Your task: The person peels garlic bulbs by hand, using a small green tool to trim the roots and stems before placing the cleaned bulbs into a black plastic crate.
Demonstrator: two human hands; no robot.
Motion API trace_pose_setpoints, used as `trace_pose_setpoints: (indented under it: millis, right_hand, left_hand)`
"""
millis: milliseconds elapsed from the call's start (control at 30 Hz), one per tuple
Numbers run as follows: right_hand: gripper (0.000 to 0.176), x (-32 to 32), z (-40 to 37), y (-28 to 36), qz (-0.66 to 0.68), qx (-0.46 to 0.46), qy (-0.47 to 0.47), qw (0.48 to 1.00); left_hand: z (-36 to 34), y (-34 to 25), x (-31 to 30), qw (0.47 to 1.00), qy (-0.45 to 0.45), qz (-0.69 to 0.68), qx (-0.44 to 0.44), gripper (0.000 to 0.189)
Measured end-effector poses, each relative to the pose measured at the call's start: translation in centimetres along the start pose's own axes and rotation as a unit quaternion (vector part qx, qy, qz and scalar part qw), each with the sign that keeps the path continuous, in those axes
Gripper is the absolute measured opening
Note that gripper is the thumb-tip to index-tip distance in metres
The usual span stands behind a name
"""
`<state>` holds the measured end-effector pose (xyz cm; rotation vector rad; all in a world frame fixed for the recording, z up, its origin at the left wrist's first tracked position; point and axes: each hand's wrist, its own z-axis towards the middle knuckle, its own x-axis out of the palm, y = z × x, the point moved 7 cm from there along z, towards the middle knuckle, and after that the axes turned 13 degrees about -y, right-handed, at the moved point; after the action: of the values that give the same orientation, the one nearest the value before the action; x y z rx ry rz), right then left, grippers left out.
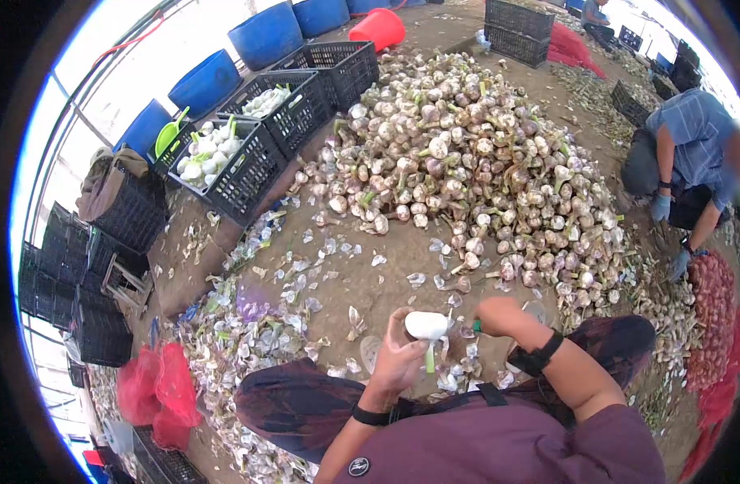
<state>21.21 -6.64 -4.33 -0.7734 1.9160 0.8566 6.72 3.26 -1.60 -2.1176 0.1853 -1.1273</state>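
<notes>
My left hand is closed around a smooth white garlic bulb, whose green stem points down toward my lap. Just right of it, my right hand is a fist around a small green-handled knife; its thin blade is hard to make out beside the bulb. Loose garlic skins litter the ground below both hands. In front of me spreads a large heap of unpeeled garlic bulbs.
Black crates with white peeled bulbs stand at the left, near blue tubs and a red bucket. Red mesh bags lie at lower left. A co-worker with gloved hands crouches at right by a full mesh sack.
</notes>
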Motion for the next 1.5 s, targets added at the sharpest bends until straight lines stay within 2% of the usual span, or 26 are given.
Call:
trace_pose_setpoints:
  millis: [67, 133, 167, 200, 233, 267, 300, 333, 367, 433, 533, 600, 633, 667, 700, 733, 767, 833, 900, 1000, 1033, 1067, 1167, 1233, 1400, 1500]
  right_hand:
    - [0.035, -1.0, -0.1, 1.4, 0.219, -0.021, -0.024, 0.975]
    - [0.046, -2.6, -0.2, 2.6, 0.511, -0.076, -0.120, 0.848]
    - [0.056, -3.6, -0.9, 4.3, 0.492, -0.108, -0.100, 0.858]
    - [0.056, -2.2, -0.4, 4.9, 0.580, -0.110, -0.091, 0.802]
    - [0.054, -2.8, -0.3, 6.6, 0.557, -0.127, -0.067, 0.818]
    - [0.054, -1.6, 0.1, 6.2, 0.471, -0.096, -0.100, 0.871]
    - [0.045, 1.3, 1.3, 4.8, 0.497, -0.021, -0.100, 0.862]
    - [0.035, 2.9, 1.6, 4.6, 0.599, 0.054, -0.046, 0.798]
    - [0.028, 4.9, 1.9, 4.6, 0.718, 0.148, 0.022, 0.679]
    - [0.022, 11.4, 4.5, 1.1, 0.754, 0.216, 0.099, 0.613]
    - [0.020, 7.4, 6.2, 3.9, 0.678, 0.277, 0.154, 0.663]
    - [0.020, 4.2, 10.8, 7.0, 0.658, 0.215, 0.171, 0.701]
    - [0.021, -0.1, 13.6, 10.9, 0.687, 0.103, 0.150, 0.704]
    - [0.024, -6.7, 13.8, 15.8, 0.688, 0.115, 0.161, 0.698]
    - [0.028, -11.6, 16.2, 19.9, 0.676, -0.045, 0.115, 0.727]
    - [0.031, -15.9, 18.2, 23.5, 0.724, -0.155, 0.050, 0.670]
    - [0.036, -20.0, 18.5, 27.0, 0.809, -0.160, 0.089, 0.558]
    - [0.039, -21.8, 20.0, 28.8, 0.724, -0.054, -0.050, 0.686]
    - [0.039, -19.2, 20.8, 30.0, 0.604, -0.122, -0.094, 0.782]
    - [0.042, -13.3, 16.6, 25.9, 0.406, -0.268, -0.163, 0.858]
    - [0.043, -8.5, 17.2, 22.6, 0.346, -0.282, -0.198, 0.873]
    - [0.045, -3.5, 17.2, 19.4, 0.281, -0.296, -0.226, 0.885]
    - [0.042, 11.6, 14.8, 6.7, 0.213, -0.089, -0.076, 0.970]
    - [0.043, 17.8, 10.1, 1.7, 0.119, -0.043, -0.139, 0.982]
    - [0.037, 28.5, 4.0, -4.2, 0.078, -0.096, 0.266, 0.956]
    - [0.029, 22.8, 6.1, -11.1, 0.260, 0.169, -0.009, 0.951]
  left_hand:
    - [0.4, -0.5, -0.1, 0.998, -0.039, 0.023, 0.035, 0.056]
    - [0.5, -0.1, -0.6, 0.986, -0.090, 0.136, 0.026, 0.053]
    - [0.6, -0.4, -1.1, 0.973, -0.123, 0.189, 0.037, 0.052]
    - [0.6, -0.3, -1.5, 0.960, -0.133, 0.244, 0.044, 0.047]
    - [0.7, 0.1, -2.1, 0.943, -0.146, 0.296, 0.050, 0.043]
    - [1.1, 0.9, -3.0, 0.946, -0.160, 0.274, 0.062, 0.040]
    - [1.8, 1.7, -3.9, 0.951, -0.172, 0.249, 0.068, 0.037]
    - [2.2, 3.1, -5.4, 0.954, -0.219, 0.196, 0.063, 0.035]
    - [2.5, 3.8, -6.5, 0.953, -0.262, 0.140, 0.054, 0.033]
    - [1.4, 1.0, -5.4, 0.929, -0.343, 0.096, 0.097, 0.034]
    - [1.3, 1.1, -7.3, 0.895, -0.409, 0.075, 0.164, 0.040]
    - [1.2, 0.7, -7.6, 0.887, -0.430, 0.075, 0.152, 0.041]
    - [1.0, 0.6, -7.8, 0.883, -0.440, 0.079, 0.142, 0.042]
    - [1.2, 1.1, -7.7, 0.883, -0.445, 0.047, 0.140, 0.044]
    - [1.7, 1.6, -8.1, 0.886, -0.438, 0.042, 0.145, 0.044]
    - [2.2, 2.3, -8.8, 0.889, -0.432, 0.037, 0.148, 0.044]
    - [2.4, 2.6, -9.2, 0.892, -0.425, 0.030, 0.152, 0.044]
    - [1.6, 1.1, -8.1, 0.885, -0.443, 0.021, 0.143, 0.045]
    - [0.8, -0.3, -7.3, 0.877, -0.457, 0.014, 0.145, 0.047]
    - [-1.0, -3.1, -4.8, 0.862, -0.489, 0.017, 0.131, 0.050]
    - [-0.2, -0.9, -8.9, 0.849, -0.455, 0.207, 0.170, 0.050]
    - [-0.2, -0.1, -9.7, 0.854, -0.437, 0.225, 0.169, 0.050]
    - [-0.1, -0.4, -6.7, 0.893, -0.428, 0.081, 0.114, 0.047]
    - [0.7, -0.1, -5.8, 0.911, -0.396, 0.040, 0.104, 0.045]
    - [2.5, 2.1, -6.1, 0.911, -0.392, 0.104, 0.077, 0.044]
    - [3.0, 3.3, -5.9, 0.913, -0.388, 0.125, 0.037, 0.044]
